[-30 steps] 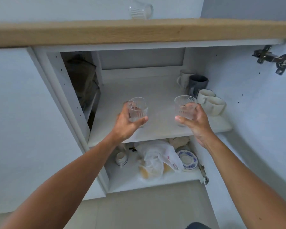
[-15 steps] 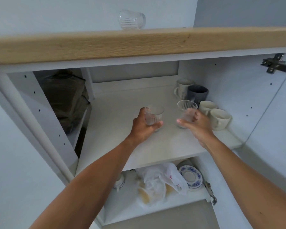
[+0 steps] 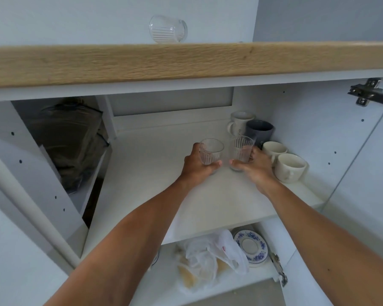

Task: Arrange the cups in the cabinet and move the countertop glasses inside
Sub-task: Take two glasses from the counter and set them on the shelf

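Note:
Both my hands are inside the open cabinet over its white upper shelf (image 3: 155,195). My left hand (image 3: 197,167) grips a clear ribbed glass (image 3: 211,151) and my right hand (image 3: 255,167) grips a second ribbed glass (image 3: 241,149); both glasses stand upright, side by side, low at the shelf. Along the shelf's right side sit a white mug (image 3: 239,122), a dark grey mug (image 3: 260,131) and two cream cups (image 3: 274,149) (image 3: 290,167), close to my right hand. A third clear glass (image 3: 168,29) stands on the wooden countertop (image 3: 97,62) above.
A dark bag (image 3: 69,138) fills the left compartment behind a white divider. The lower shelf holds a crumpled plastic bag (image 3: 208,257) and a blue-patterned saucer (image 3: 251,245). The cabinet door hinge (image 3: 369,94) sticks out at upper right.
Both hands have carried the glasses deeper into the cabinet, down toward the shelf and to the right, closer together and nearer the mugs.

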Motion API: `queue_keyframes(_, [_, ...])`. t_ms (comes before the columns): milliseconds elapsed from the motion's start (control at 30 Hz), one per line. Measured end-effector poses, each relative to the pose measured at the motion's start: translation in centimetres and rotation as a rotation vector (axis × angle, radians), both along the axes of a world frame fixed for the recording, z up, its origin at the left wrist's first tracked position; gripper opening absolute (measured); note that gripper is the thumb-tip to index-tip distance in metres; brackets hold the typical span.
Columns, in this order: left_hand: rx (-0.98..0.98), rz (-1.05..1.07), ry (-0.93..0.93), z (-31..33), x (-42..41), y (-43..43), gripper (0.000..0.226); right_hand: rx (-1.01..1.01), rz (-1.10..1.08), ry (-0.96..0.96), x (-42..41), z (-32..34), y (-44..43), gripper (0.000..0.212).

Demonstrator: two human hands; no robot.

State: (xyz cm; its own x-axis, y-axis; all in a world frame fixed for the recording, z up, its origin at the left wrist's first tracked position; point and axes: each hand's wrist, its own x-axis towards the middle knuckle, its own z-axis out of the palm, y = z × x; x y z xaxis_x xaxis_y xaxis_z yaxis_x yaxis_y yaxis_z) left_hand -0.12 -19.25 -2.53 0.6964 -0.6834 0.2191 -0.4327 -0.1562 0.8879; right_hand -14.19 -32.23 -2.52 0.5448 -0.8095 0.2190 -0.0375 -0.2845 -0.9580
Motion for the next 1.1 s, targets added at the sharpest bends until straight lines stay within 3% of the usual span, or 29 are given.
queue_keyframes(133, [0.000, 0.001, 0.023, 0.1, 0.2, -0.8, 0.066, -0.011, -0.002, 0.019, 0.5, -0.2, -0.6, 0.052])
queue_keyframes(300, [0.016, -0.003, 0.014, -0.1, 0.8, -1.4, 0.066, -0.003, 0.000, 0.011, 1.0, -0.6, -1.3, 0.071])
queue_keyframes(433, [0.025, 0.002, 0.024, -0.3, 1.0, -1.7, 0.064, 0.001, 0.009, 0.006, 1.3, -0.7, -1.6, 0.058])
queue_keyframes(733, [0.047, -0.006, 0.035, -0.6, 1.1, -2.7, 0.068, 0.021, 0.026, 0.019, 1.6, -1.2, -2.8, 0.064])
queue_keyframes(1100, [0.106, -0.044, 0.031, -0.2, 0.4, 0.0, 0.090, 0.026, 0.043, 0.107, -0.3, -0.1, -2.1, 0.068])
